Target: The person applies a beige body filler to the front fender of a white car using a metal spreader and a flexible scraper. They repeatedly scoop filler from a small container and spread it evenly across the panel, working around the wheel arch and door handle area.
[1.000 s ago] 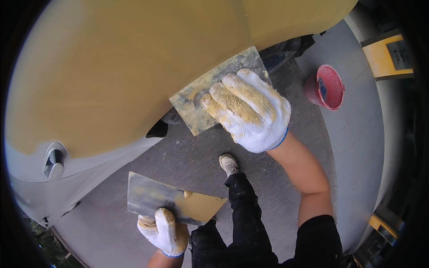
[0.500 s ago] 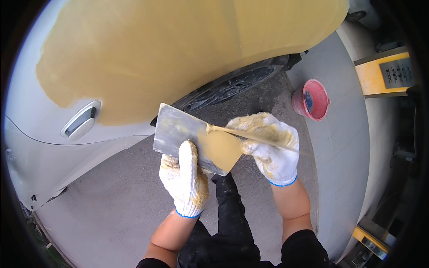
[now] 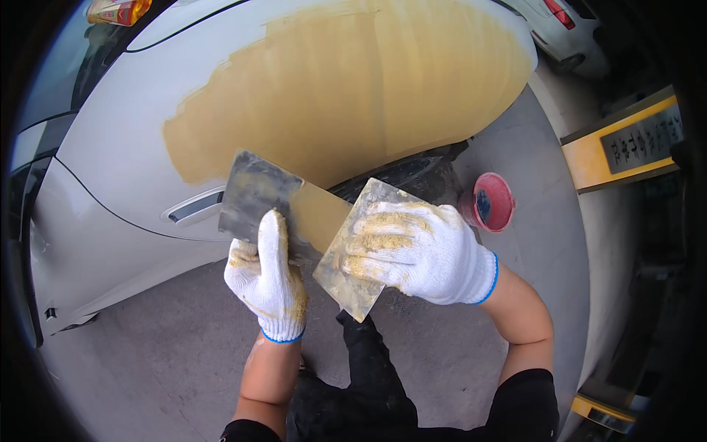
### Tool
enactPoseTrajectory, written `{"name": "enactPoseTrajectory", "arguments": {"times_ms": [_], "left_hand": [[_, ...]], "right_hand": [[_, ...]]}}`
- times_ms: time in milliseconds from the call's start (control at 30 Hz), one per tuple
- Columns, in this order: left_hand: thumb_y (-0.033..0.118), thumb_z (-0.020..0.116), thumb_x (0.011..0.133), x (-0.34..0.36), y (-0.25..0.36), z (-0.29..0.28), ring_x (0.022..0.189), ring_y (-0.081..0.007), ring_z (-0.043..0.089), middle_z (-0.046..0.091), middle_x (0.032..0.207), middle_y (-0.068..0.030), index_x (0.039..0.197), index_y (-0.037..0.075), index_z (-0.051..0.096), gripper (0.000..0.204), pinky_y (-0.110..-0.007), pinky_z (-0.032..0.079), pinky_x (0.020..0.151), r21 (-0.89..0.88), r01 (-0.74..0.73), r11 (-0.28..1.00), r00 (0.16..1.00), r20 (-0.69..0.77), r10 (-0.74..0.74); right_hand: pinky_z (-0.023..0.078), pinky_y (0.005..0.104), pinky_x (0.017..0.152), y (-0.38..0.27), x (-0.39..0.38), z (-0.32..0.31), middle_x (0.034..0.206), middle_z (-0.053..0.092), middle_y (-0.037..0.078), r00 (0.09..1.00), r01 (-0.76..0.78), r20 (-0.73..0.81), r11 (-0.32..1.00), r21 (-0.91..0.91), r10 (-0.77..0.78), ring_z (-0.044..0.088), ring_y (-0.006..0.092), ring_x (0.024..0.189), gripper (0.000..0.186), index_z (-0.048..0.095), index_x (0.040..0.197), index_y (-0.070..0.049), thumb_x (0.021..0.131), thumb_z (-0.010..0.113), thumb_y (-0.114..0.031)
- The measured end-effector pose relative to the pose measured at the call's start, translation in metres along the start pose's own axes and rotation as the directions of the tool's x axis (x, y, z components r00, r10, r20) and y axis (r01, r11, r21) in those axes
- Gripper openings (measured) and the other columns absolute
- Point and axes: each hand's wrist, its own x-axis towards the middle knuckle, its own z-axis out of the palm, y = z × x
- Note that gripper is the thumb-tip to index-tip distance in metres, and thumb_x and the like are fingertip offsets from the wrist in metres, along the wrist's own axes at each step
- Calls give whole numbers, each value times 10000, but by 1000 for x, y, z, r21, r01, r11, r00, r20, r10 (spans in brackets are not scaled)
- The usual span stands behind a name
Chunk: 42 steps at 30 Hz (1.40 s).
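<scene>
My left hand (image 3: 274, 287), in a white knit glove stained yellow, grips a flat grey putty spreader (image 3: 254, 188) with its thumb pressed across the face. Smooth yellow putty (image 3: 320, 214) covers that plate's right part. My right hand (image 3: 434, 250), gloved the same way, is closed on a second flat spreader (image 3: 359, 298), smeared with putty, its fingers lying over the face. This second blade overlaps the right edge of the first in view; whether they touch I cannot tell. Beyond both hands, the light-coloured car (image 3: 132, 147) carries a broad coat of yellow putty (image 3: 294, 96).
A red bucket (image 3: 503, 202) stands on the floor to the right, near the partly hidden wheel (image 3: 394, 173). A pale oblong trim piece (image 3: 193, 208) sits on the car's side. Farther right are a yellow-framed sign (image 3: 579, 158) and another light-coloured car (image 3: 563, 33).
The right spreader has turned from edge-on to face-on and swung lower, over the right end of the left plate. My view has shifted, showing more of the car. Both hands keep their hold.
</scene>
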Motion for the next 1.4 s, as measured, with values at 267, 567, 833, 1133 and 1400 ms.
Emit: {"name": "enactPoseTrajectory", "arguments": {"times_ms": [267, 567, 833, 1133, 1400], "left_hand": [[102, 619, 1080, 14, 11, -24, 1058, -166, 686, 712, 1203, -131, 1288, -55, 625, 262, -341, 559, 963, -167, -68, 984, 986, -159, 41], [102, 634, 1063, -20, -11, -30, 1046, -177, 688, 705, 1202, -132, 1292, -59, 615, 281, -348, 569, 953, -156, 60, 986, 987, -137, -82], [213, 635, 1088, -30, -34, -33, 1102, -201, 684, 694, 1246, -141, 1351, -58, 580, 381, -374, 552, 984, -67, 88, 994, 993, -75, -93], [254, 653, 1082, -35, -44, -53, 1060, -191, 686, 704, 1196, -134, 1334, -52, 584, 402, -362, 555, 948, 30, 136, 990, 989, -58, -134], [258, 675, 1071, -38, -55, -73, 1010, -183, 688, 711, 1149, -122, 1269, -31, 601, 359, -356, 560, 907, 67, 170, 983, 984, -68, -165]], "right_hand": [[592, 377, 842, 119, 77, -56, 989, 780, 117, 910, -124, -414, 973, -195, 33, 739, 335, 936, 326, 810, 1068, -91, 829, 660, 72], [568, 444, 749, 150, 112, -50, 927, 750, 120, 949, -155, -313, 924, -349, 41, 711, 353, 871, 230, 806, 1058, -133, 873, 674, -98], [585, 427, 751, 125, 73, -25, 912, 761, 90, 934, -128, -357, 923, -364, -11, 725, 314, 851, 217, 817, 977, -126, 835, 656, -95], [604, 408, 788, 93, 30, 23, 1027, 776, 27, 928, -134, -370, 897, -422, -35, 742, 269, 954, 311, 814, 1034, -182, 732, 741, -170], [570, 467, 1044, 66, -18, 78, 1227, 783, 52, 926, -285, -328, 917, -278, 188, 731, 311, 1146, 431, 810, 1203, -168, 800, 666, -115]]}}
